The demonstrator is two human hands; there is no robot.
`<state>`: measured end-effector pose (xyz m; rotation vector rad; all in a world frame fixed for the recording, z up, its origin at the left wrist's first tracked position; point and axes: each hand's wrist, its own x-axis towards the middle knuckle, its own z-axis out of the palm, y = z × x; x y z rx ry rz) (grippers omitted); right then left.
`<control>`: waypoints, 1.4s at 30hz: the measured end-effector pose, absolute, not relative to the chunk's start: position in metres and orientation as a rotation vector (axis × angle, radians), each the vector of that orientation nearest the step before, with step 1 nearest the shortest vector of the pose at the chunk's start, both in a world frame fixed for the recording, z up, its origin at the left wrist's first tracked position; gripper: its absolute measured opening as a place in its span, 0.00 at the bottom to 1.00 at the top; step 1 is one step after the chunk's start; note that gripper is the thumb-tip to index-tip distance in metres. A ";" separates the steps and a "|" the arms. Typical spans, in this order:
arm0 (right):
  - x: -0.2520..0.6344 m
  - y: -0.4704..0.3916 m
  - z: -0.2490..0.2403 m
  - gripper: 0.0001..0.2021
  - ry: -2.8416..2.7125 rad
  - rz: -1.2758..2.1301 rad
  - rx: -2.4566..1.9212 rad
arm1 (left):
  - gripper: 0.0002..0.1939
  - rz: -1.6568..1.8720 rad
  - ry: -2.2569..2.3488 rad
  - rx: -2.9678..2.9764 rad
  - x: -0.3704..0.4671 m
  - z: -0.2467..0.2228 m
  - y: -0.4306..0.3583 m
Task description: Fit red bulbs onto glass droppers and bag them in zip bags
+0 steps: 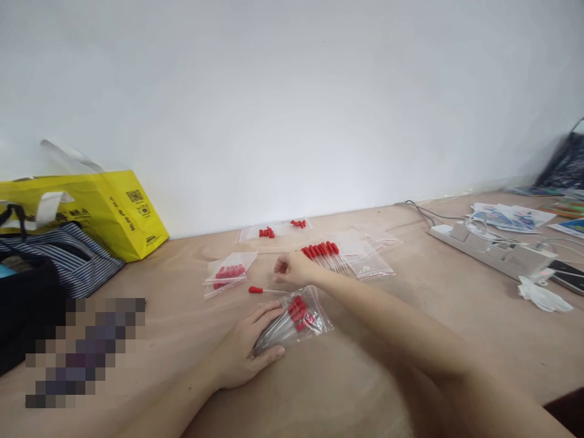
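My left hand [249,350] lies on the table with its fingers and thumb around a clear zip bag [322,313] of red-capped glass droppers. Beyond it my right hand [292,269] is curled, and whatever its fingers may hold is hidden. A single dropper with a red bulb [255,290] lies just in front of the right hand, its thin stem reaching toward the bag. Several droppers [322,249] lie side by side, right of my right hand. Another bag [230,272] with red-capped pieces rests to the left.
More bagged red bulbs [267,232] lie near the wall, with flat clear bags [371,264] at right. A white power strip [493,250] with cables stands on the right. At left are a yellow bag [109,213] and a striped bag [68,258].
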<state>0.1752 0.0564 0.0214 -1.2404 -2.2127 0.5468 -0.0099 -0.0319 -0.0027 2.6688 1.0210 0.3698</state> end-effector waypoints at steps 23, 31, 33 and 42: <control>0.270 0.005 -0.026 0.15 -1.070 0.770 -1.199 | 0.22 0.428 1.039 2.633 -0.005 0.000 -0.032; 0.251 -0.019 -0.028 0.18 -0.926 1.171 -1.105 | 0.23 0.419 1.100 2.636 -0.005 -0.007 -0.031; 0.252 -0.024 -0.026 0.19 -0.991 1.232 -1.092 | 0.23 0.423 1.095 2.633 -0.004 -0.006 -0.031; 0.264 -0.026 -0.023 0.17 -1.623 1.509 -1.061 | 0.23 0.400 1.097 2.623 -0.003 -0.002 -0.032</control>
